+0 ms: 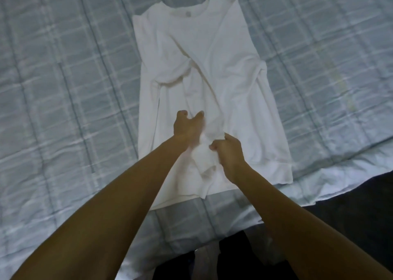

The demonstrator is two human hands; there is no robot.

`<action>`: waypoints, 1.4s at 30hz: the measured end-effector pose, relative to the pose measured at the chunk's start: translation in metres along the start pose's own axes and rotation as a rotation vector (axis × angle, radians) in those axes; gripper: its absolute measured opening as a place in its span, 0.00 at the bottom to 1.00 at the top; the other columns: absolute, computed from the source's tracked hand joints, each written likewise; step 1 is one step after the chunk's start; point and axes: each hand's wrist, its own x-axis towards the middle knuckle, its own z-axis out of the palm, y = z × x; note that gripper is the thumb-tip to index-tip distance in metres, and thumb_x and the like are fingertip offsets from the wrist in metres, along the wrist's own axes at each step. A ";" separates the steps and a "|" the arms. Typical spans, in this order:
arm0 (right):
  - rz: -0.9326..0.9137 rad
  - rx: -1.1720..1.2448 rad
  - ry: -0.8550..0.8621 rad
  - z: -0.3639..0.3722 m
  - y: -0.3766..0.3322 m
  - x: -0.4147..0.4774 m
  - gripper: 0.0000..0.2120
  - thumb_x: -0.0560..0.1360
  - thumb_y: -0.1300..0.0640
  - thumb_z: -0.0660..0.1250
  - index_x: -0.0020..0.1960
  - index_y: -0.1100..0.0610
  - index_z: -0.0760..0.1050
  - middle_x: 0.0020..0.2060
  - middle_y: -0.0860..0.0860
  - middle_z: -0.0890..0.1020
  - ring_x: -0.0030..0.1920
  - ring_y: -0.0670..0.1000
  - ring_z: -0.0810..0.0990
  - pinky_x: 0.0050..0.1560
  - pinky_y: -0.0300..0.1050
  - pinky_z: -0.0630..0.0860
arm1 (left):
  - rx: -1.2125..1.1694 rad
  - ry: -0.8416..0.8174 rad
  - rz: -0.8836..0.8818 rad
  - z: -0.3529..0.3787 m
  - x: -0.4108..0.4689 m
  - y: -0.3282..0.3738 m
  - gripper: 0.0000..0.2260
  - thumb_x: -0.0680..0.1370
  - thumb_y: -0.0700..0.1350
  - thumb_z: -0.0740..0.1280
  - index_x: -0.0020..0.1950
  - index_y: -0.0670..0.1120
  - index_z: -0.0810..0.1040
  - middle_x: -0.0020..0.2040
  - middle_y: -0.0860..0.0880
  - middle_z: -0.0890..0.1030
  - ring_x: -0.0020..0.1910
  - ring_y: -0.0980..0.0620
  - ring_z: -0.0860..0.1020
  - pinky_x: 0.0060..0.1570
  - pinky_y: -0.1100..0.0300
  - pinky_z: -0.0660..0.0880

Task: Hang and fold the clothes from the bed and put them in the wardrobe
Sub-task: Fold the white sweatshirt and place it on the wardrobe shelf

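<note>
A white long-sleeved shirt lies flat on the bed, collar at the far end, hem toward me. One sleeve is folded diagonally across the body, down to the lower middle. My right hand pinches that sleeve's cuff end just above the hem. My left hand lies beside it on the shirt body, fingers loosely spread and touching the cloth to the left of the sleeve. The other sleeve runs down the shirt's left side with a bend near the armpit.
The bed is covered by a pale blue quilted check bedspread reaching left, right and beyond the shirt. Its near edge runs diagonally at the lower right, with dark floor beyond. My dark trousers show at the bottom middle.
</note>
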 end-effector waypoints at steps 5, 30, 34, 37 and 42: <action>0.039 0.173 -0.048 -0.018 -0.012 -0.004 0.12 0.63 0.66 0.63 0.45 0.57 0.78 0.45 0.55 0.81 0.45 0.56 0.78 0.46 0.47 0.75 | -0.298 0.076 0.040 -0.014 -0.001 0.007 0.14 0.76 0.45 0.68 0.60 0.44 0.72 0.54 0.47 0.79 0.46 0.50 0.79 0.45 0.55 0.78; -0.587 -0.698 0.156 0.040 -0.072 0.083 0.21 0.79 0.47 0.60 0.69 0.54 0.68 0.62 0.50 0.75 0.61 0.48 0.74 0.60 0.39 0.67 | -0.303 0.297 -0.054 -0.068 0.094 0.063 0.15 0.76 0.55 0.66 0.44 0.42 0.76 0.39 0.46 0.80 0.35 0.47 0.80 0.37 0.56 0.79; -0.589 -0.757 0.131 0.064 -0.107 0.119 0.23 0.78 0.44 0.60 0.68 0.54 0.69 0.62 0.52 0.75 0.62 0.51 0.73 0.63 0.45 0.69 | -0.374 0.365 -0.104 -0.068 0.113 0.080 0.09 0.74 0.45 0.70 0.38 0.41 0.76 0.38 0.41 0.82 0.32 0.45 0.81 0.37 0.51 0.82; -0.595 -0.893 0.140 0.079 -0.122 0.139 0.13 0.79 0.48 0.57 0.44 0.54 0.74 0.42 0.51 0.77 0.45 0.52 0.76 0.53 0.48 0.75 | -0.358 0.450 -0.063 -0.067 0.127 0.083 0.02 0.71 0.37 0.67 0.42 0.42 0.75 0.43 0.40 0.82 0.32 0.44 0.81 0.36 0.52 0.82; -0.366 -0.557 0.292 0.071 -0.141 0.164 0.20 0.80 0.49 0.55 0.30 0.52 0.64 0.29 0.48 0.71 0.36 0.52 0.73 0.42 0.46 0.71 | -0.403 0.750 -0.028 -0.088 0.134 0.081 0.08 0.72 0.37 0.61 0.47 0.49 0.71 0.38 0.49 0.77 0.33 0.48 0.78 0.34 0.53 0.79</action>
